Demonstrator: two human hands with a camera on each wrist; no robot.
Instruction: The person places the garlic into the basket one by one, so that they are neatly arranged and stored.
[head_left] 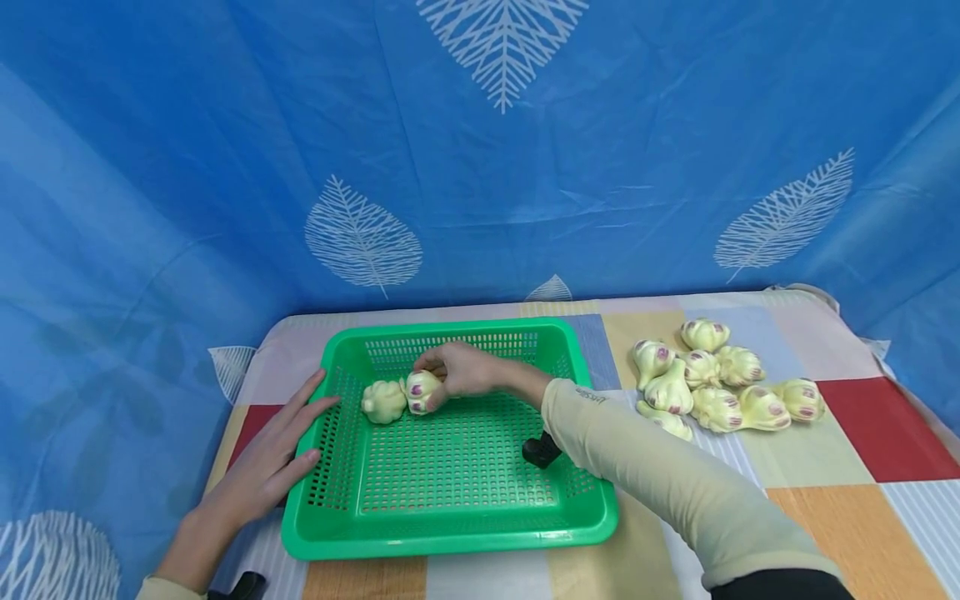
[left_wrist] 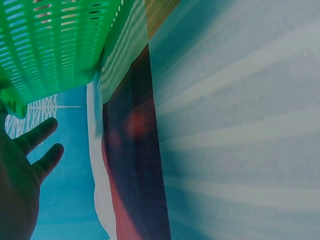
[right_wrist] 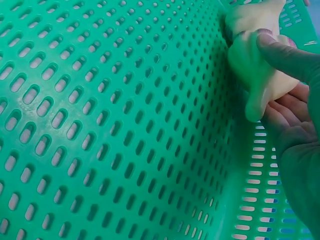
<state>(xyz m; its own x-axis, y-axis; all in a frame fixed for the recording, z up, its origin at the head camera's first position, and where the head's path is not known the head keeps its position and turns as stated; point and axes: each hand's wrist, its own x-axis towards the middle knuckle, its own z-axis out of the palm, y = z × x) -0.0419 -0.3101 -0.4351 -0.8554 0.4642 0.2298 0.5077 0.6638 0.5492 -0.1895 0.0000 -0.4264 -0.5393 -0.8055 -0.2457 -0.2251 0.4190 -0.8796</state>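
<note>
Inside the green perforated plastic basket [head_left: 450,546], my right hand [head_left: 468,369] pinches a pale garlic bulb with purple marks [head_left: 422,392] between thumb and fingers. In the right wrist view, the thumb [right_wrist: 280,52] presses on the bulb's side and its stem points down toward the basket floor. Another garlic bulb [head_left: 383,402] sits right beside it, on the left. My left hand [head_left: 270,454] lies along the basket's left rim with its fingers spread and fairly straight, the fingertips on the rim.
Several more garlic bulbs [head_left: 717,408] lie grouped on the patchwork tablecloth [head_left: 885,425], right of the basket. A blue curtain with white leaf prints [head_left: 517,192] hangs behind the table. A black wrist device [head_left: 542,450] on the right arm hangs over the basket.
</note>
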